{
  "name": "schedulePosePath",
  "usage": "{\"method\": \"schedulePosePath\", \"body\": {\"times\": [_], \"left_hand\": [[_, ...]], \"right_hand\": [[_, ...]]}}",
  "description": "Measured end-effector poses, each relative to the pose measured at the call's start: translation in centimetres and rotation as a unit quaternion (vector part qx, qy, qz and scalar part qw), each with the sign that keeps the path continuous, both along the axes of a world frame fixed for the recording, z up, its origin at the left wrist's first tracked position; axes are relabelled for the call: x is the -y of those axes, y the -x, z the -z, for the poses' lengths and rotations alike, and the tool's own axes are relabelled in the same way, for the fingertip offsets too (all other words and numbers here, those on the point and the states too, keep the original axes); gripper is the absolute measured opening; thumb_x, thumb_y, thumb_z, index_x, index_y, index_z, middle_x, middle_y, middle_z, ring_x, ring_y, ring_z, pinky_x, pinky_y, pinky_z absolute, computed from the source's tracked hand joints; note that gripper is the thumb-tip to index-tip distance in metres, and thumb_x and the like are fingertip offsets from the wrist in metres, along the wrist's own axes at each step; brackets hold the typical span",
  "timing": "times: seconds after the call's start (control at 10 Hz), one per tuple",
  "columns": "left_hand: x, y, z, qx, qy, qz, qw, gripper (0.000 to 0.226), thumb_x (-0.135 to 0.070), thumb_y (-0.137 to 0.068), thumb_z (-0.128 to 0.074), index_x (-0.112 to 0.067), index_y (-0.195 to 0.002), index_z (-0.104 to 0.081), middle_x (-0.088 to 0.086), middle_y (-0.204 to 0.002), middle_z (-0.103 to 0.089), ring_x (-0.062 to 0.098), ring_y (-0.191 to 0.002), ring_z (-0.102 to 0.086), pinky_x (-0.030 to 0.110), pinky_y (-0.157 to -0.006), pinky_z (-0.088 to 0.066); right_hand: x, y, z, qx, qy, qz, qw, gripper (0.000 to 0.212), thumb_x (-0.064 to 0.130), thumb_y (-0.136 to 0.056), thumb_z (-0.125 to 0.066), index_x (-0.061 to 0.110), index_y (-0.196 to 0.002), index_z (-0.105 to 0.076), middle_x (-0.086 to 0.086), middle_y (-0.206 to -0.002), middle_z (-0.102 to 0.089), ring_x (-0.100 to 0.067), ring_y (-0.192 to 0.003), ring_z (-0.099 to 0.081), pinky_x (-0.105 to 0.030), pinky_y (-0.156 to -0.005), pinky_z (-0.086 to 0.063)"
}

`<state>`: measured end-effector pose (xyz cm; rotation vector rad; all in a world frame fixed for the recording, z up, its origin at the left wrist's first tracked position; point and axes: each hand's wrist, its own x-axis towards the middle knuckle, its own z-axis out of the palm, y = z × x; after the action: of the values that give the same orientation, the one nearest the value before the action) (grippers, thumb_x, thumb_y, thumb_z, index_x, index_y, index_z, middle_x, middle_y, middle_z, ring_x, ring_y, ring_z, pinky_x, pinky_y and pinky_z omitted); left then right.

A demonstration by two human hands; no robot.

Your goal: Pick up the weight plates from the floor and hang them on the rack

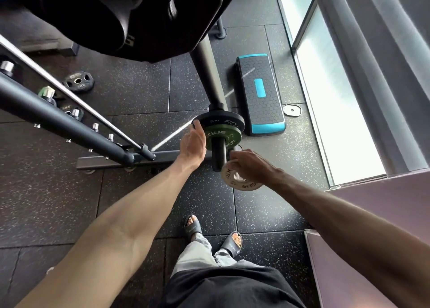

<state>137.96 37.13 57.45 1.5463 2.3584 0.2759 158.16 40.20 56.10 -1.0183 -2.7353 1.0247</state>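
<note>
A black rack peg [218, 155] sticks out toward me with a green plate [221, 136] and a black plate [221, 121] hung on it. My left hand [194, 142] rests against the left edges of those two plates, fingers fairly straight. My right hand [250, 164] pinches a small white plate [239, 179] just right of the peg's free end, tilted and not on the peg. A small black plate [78, 82] lies on the floor at the left. A small white plate [292, 109] lies by the window.
A big black plate [130, 17] hangs on an upper peg overhead. The rack's slanted bars [69, 121] and base rail [111, 162] run to the left. A black and blue step platform [261, 93] sits on the floor behind the peg. A window wall is on the right.
</note>
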Motion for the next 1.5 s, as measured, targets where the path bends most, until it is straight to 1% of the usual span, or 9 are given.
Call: {"method": "schedulePosePath", "body": {"times": [0.1,0.2,0.4,0.5,0.8,1.0,1.1,1.3,1.5], "left_hand": [[2.0,-0.1,1.2,-0.012,0.067,0.015,0.998,0.024,-0.006,-0.094,-0.057,-0.001,-0.116,-0.048,0.013,-0.095,-0.062,0.026,-0.077,-0.065,0.035,-0.071,-0.058],[4.1,0.1,2.6,0.127,0.258,0.104,0.952,0.014,-0.014,-0.097,-0.055,-0.003,-0.105,-0.060,0.006,-0.087,-0.066,0.024,-0.076,-0.071,0.036,-0.070,-0.061],[5.6,1.2,2.3,0.276,0.228,0.042,0.933,0.011,-0.014,-0.095,-0.061,-0.005,-0.098,-0.067,0.013,-0.086,-0.073,0.025,-0.072,-0.072,0.040,-0.071,-0.062],[5.6,1.2,2.9,0.227,0.191,0.046,0.954,0.019,-0.015,-0.099,-0.053,-0.005,-0.089,-0.067,0.012,-0.079,-0.070,0.023,-0.066,-0.068,0.034,-0.062,-0.059],[3.6,-0.1,2.3,-0.005,0.032,0.081,0.996,0.022,-0.008,-0.099,-0.048,-0.002,-0.089,-0.066,0.010,-0.085,-0.069,0.027,-0.075,-0.066,0.041,-0.077,-0.057],[0.9,-0.3,0.9,-0.019,0.049,0.026,0.998,0.030,-0.012,-0.104,-0.037,0.002,-0.113,-0.061,0.023,-0.113,-0.062,0.039,-0.107,-0.058,0.046,-0.091,-0.044],[1.4,-0.1,0.5,-0.017,0.038,0.025,0.999,0.028,-0.014,-0.104,-0.039,0.001,-0.114,-0.060,0.021,-0.112,-0.064,0.037,-0.104,-0.060,0.045,-0.089,-0.046],[4.8,2.9,-0.4,-0.017,0.127,0.032,0.991,0.018,-0.021,-0.098,-0.054,-0.009,-0.111,-0.058,0.011,-0.109,-0.067,0.029,-0.100,-0.065,0.036,-0.080,-0.047],[13.2,11.7,-0.6,0.054,0.186,-0.080,0.978,0.035,-0.037,-0.093,-0.057,-0.012,-0.117,-0.064,0.014,-0.121,-0.066,0.033,-0.110,-0.064,0.043,-0.094,-0.052]], "right_hand": [[0.7,1.6,0.3,-0.040,-0.005,0.008,0.999,0.017,0.016,-0.097,-0.056,0.014,-0.081,-0.058,-0.003,-0.080,-0.070,-0.011,-0.061,-0.061,-0.022,-0.056,-0.048],[1.3,3.7,1.0,-0.057,-0.011,0.025,0.998,0.011,0.015,-0.096,-0.056,0.014,-0.085,-0.055,-0.005,-0.082,-0.072,-0.016,-0.062,-0.067,-0.030,-0.056,-0.058],[2.1,4.8,1.7,-0.045,-0.058,0.056,0.996,0.007,0.016,-0.095,-0.055,0.012,-0.091,-0.059,-0.005,-0.094,-0.068,-0.014,-0.078,-0.058,-0.033,-0.069,-0.055],[1.7,4.2,1.4,-0.023,-0.122,0.029,0.992,0.012,0.021,-0.096,-0.059,0.009,-0.093,-0.062,-0.003,-0.095,-0.063,-0.013,-0.081,-0.052,-0.028,-0.070,-0.048],[-0.2,3.7,0.7,0.054,-0.282,0.015,0.958,0.010,0.013,-0.094,-0.063,0.008,-0.085,-0.065,-0.008,-0.093,-0.063,-0.022,-0.085,-0.061,-0.038,-0.069,-0.056],[-2.5,4.8,-1.1,0.133,-0.279,0.063,0.949,0.012,0.012,-0.092,-0.061,0.003,-0.096,-0.069,-0.016,-0.101,-0.066,-0.032,-0.094,-0.065,-0.044,-0.076,-0.053],[-2.0,5.0,-1.6,0.114,-0.272,0.056,0.954,0.020,0.017,-0.093,-0.058,0.002,-0.104,-0.065,-0.019,-0.105,-0.066,-0.034,-0.095,-0.065,-0.045,-0.077,-0.055],[0.2,8.9,-3.8,0.075,-0.224,-0.042,0.971,0.016,0.015,-0.096,-0.049,0.005,-0.103,-0.060,-0.015,-0.092,-0.067,-0.034,-0.083,-0.068,-0.040,-0.070,-0.053],[3.9,19.2,-5.3,0.214,-0.111,-0.207,0.948,0.022,0.019,-0.098,-0.050,0.012,-0.114,-0.062,-0.010,-0.110,-0.069,-0.029,-0.100,-0.066,-0.035,-0.079,-0.049]]}}
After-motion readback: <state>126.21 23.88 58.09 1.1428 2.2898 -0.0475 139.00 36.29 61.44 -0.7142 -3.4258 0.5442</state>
